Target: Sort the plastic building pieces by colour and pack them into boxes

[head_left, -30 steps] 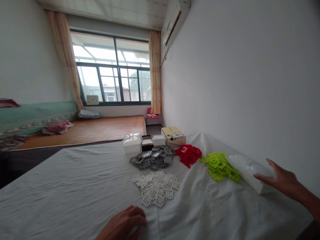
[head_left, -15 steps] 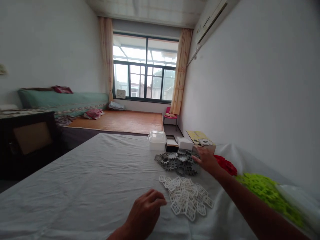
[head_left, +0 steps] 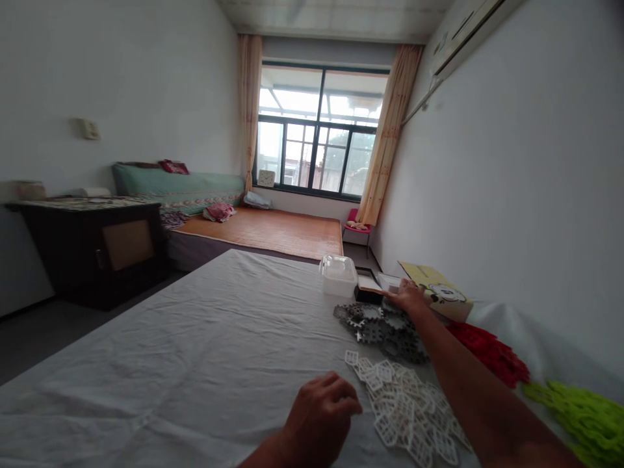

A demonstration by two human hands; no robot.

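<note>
Apparently at reach-and-grasp step: right hand (head_left: 408,298) at white rectangular box (head_left: 389,280), grip indiscernible. Left hand (head_left: 324,413) curled, grip unclear. Lifting would need opposed fingers.

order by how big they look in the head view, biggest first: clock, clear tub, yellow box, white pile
White pile, nearest the camera
Yellow box
Clear tub
Clock

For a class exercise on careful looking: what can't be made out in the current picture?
All in the head view:
White box: partly hidden behind the right hand.
Left hand: its palm, hidden by its own back.
Green pile: its right end, cut off by the picture edge.
Clock: exact time, too small.
</note>
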